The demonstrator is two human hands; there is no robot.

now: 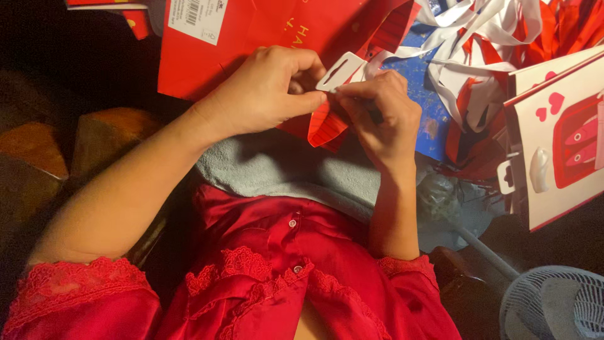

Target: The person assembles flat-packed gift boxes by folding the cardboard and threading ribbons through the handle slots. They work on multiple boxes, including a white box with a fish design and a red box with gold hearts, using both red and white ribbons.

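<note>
Red paper tag (327, 123), frame centre: pinched at its upper end between left hand (267, 91) and right hand (384, 119), long axis running down-left; white hanger tab (340, 70) above.

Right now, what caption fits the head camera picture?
Two hands pinch a white tag on a red bag.

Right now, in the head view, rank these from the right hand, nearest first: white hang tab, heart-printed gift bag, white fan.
1. White hang tab, touching the right hand at its fingertips.
2. Heart-printed gift bag, off to the right.
3. White fan, lower right corner.
</note>
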